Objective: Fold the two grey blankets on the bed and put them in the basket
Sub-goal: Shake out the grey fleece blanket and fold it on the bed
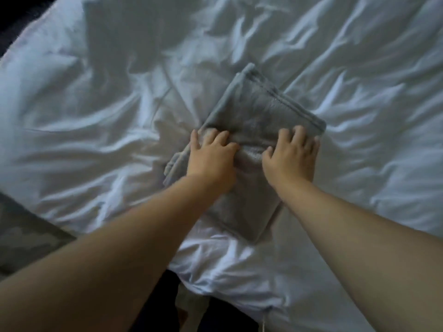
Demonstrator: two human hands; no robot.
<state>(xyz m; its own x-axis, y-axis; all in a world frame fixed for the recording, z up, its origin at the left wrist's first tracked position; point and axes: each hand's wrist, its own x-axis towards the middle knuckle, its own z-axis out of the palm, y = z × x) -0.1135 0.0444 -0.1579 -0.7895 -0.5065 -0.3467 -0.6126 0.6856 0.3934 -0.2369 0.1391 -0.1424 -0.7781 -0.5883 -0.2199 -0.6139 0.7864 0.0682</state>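
Observation:
A grey blanket (254,109), folded into a long narrow strip, lies diagonally on the white bed (96,104). My left hand (211,156) rests on the middle of the strip near its left edge, fingers curled into the fabric. My right hand (290,156) presses on the strip's right side, fingers spread over a fold. The near part of the blanket (242,216) runs between my forearms. I see only one grey blanket and no basket.
Rumpled white bedding (347,68) covers nearly the whole view. A grey patterned cloth or rug (26,238) shows at the lower left beside the bed. The bed's near edge (215,283) drops to a dark floor at the bottom middle.

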